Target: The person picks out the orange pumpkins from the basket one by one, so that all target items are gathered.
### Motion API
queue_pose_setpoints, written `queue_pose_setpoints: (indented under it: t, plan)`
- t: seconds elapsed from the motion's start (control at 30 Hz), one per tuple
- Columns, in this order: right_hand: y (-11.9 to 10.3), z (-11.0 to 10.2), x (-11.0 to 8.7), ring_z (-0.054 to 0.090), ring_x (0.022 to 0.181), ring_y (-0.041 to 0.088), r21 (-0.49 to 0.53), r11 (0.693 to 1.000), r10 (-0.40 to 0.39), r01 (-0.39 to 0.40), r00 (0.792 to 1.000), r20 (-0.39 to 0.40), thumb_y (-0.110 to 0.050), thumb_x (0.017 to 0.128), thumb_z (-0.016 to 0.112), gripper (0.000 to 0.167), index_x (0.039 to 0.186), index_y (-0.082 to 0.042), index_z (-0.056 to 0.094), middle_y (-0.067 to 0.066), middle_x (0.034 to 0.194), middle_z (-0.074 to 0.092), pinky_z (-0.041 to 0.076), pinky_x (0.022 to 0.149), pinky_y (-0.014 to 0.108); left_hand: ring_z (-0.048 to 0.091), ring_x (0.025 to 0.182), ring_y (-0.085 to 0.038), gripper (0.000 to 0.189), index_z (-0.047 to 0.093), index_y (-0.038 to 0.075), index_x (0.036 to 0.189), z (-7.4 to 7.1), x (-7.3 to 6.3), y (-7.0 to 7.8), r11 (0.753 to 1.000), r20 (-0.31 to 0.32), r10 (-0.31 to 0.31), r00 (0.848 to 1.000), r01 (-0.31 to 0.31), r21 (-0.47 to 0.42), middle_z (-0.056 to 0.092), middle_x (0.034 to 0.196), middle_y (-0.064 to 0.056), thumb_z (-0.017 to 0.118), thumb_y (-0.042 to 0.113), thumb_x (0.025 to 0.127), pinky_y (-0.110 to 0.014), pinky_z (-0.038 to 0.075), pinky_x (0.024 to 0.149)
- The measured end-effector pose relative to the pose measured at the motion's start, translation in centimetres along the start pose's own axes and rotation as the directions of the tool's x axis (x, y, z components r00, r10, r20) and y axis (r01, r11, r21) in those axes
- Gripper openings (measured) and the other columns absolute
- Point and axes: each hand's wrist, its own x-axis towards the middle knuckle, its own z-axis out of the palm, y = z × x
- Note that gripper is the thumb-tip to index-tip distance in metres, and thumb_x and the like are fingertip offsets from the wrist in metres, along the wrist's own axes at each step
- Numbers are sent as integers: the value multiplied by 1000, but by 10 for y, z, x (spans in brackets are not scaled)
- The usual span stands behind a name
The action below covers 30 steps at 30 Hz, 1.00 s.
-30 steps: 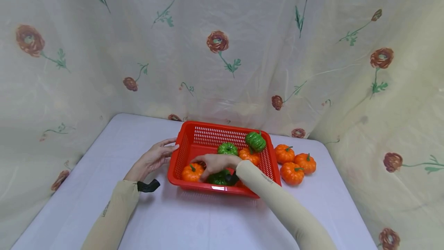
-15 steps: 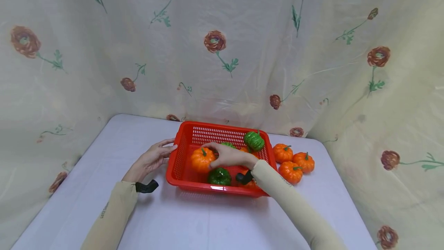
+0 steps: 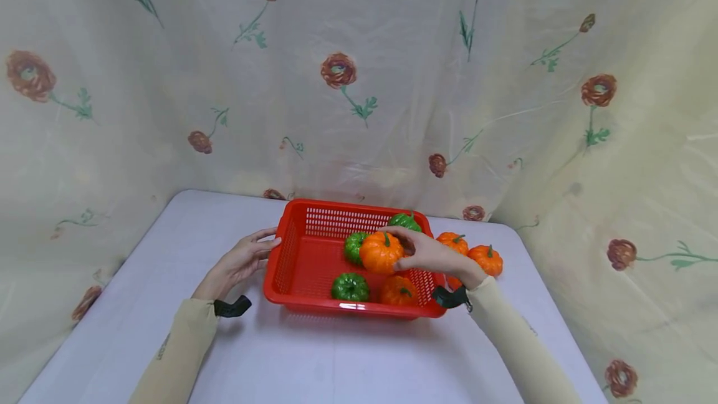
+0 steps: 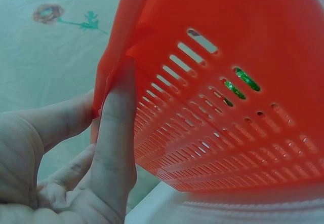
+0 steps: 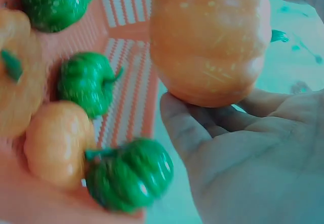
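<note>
In the head view my right hand (image 3: 430,253) grips a small orange pumpkin (image 3: 380,253), raised over the red plastic basket (image 3: 303,300). The right wrist view has this pumpkin up close, with fingers and thumb around its sides. At the basket's left end, my left hand (image 3: 237,265) holds the rim; in the left wrist view the rim (image 4: 114,46) lies between thumb and fingers. Inside the basket are green pumpkins (image 3: 350,287) and an orange one (image 3: 399,292) near the front. Another orange pumpkin (image 5: 58,145), hidden in the head view, shows in the right wrist view.
Orange pumpkins (image 3: 486,260) sit on the white-covered table (image 3: 291,360) just right of the basket, one partly behind my right wrist. A flowered curtain (image 3: 252,80) hangs behind and along both sides of the table.
My right hand has lifted the orange pumpkin from the basket's front left corner and carried it right, toward the basket's right half. My left hand has stayed at the rim.
</note>
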Motion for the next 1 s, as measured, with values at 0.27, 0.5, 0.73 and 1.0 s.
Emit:
queue_pose_setpoints:
  t: [0.27, 0.5, 0.73, 1.0]
  plan:
    - [25, -30, -61, 41, 132, 31, -11, 999, 51, -53, 990, -133, -25, 86, 70, 70, 147, -21, 35, 8, 147, 42, 47, 104, 45, 66, 106, -21, 74, 29, 20, 151, -2, -1, -1, 1000, -13, -5, 1000, 5, -5, 53, 137, -6, 69, 29, 89, -38, 55, 91]
    - [66, -54, -108, 40, 130, 36, 26, 996, 91, -88, 955, -284, -19, 87, 67, 72, 148, -13, 30, 13, 148, 38, 50, 100, 44, 67, 104, -20, 77, 28, 18, 152, 0, -2, 0, 1000, 8, 6, 1000, -5, -8, 56, 132, -4, 69, 30, 88, -37, 55, 89]
    - [104, -71, -151, 22, 138, 47, 99, 974, 226, -204, 898, -377, -24, 91, 65, 82, 153, -2, 14, 26, 155, 19, 27, 107, 69, 67, 102, -19, 77, 27, 17, 152, 0, -2, 0, 1000, 11, 1, 1000, -1, -8, 58, 131, -5, 69, 29, 88, -36, 56, 88]
    - [152, -74, -166, 18, 139, 49, 182, 944, 325, -275, 867, -377, -25, 93, 64, 87, 151, 5, 7, 31, 156, 12, 19, 111, 67, 67, 103, -20, 76, 29, 18, 152, 1, -2, 0, 1000, 7, 4, 1000, -4, 0, 57, 132, -4, 70, 30, 88, -37, 55, 89]
